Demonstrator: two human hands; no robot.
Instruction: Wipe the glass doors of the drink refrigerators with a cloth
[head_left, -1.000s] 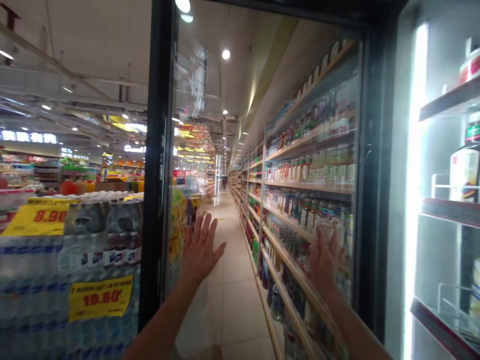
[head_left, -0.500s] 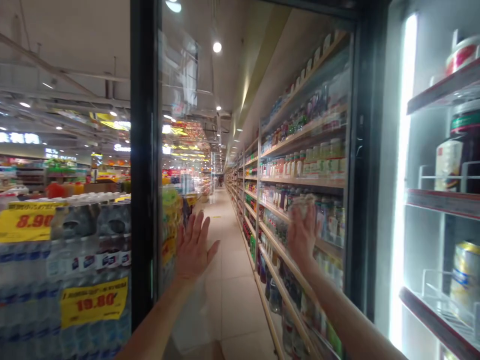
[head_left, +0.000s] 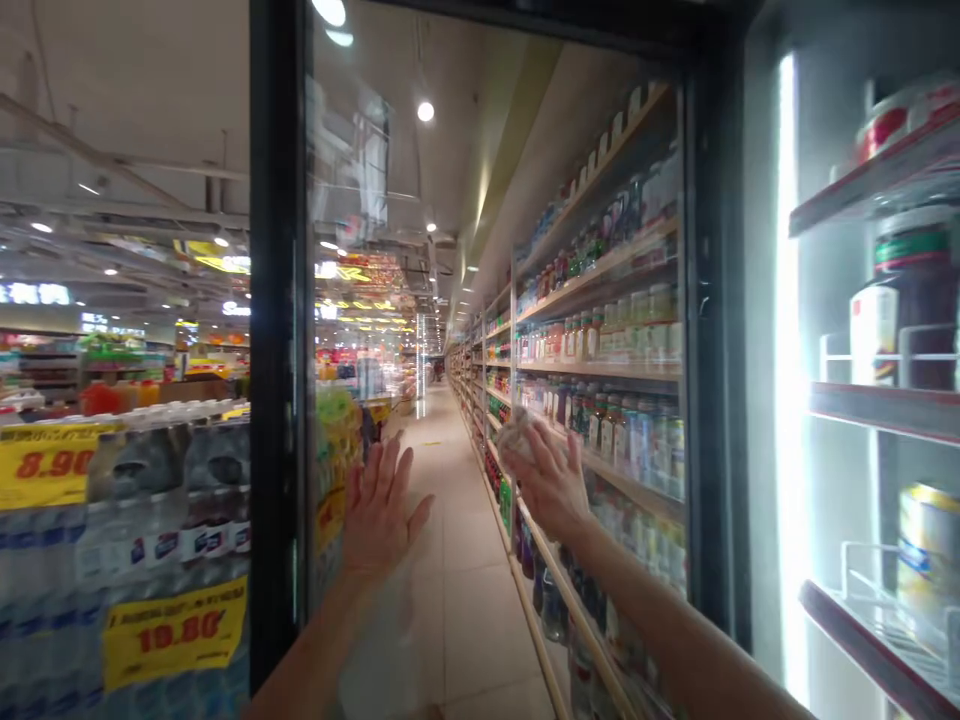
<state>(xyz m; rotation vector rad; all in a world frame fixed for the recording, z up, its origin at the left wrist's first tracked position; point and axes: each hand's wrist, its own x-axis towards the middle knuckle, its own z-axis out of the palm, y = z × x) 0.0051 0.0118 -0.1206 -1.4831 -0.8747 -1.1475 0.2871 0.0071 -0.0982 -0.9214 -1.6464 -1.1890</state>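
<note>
The person's left hand point(head_left: 384, 510) lies on the glass door point(head_left: 279, 400) — fingers spread and free. The right hand point(head_left: 553, 482) has its fingers around a pale cloth point(head_left: 516, 434), against the glass — bottles point(head_left: 611, 425) show beyond.

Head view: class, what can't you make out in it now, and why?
All in the head view:
Cloth: full shape, partly covered by the right hand.
Left hand: palm, hidden behind the back of the hand.
8.90 sign: left end, cut off by the picture's edge.
Aisle's far end: detail too small.
Can: lettering blurred.
</note>
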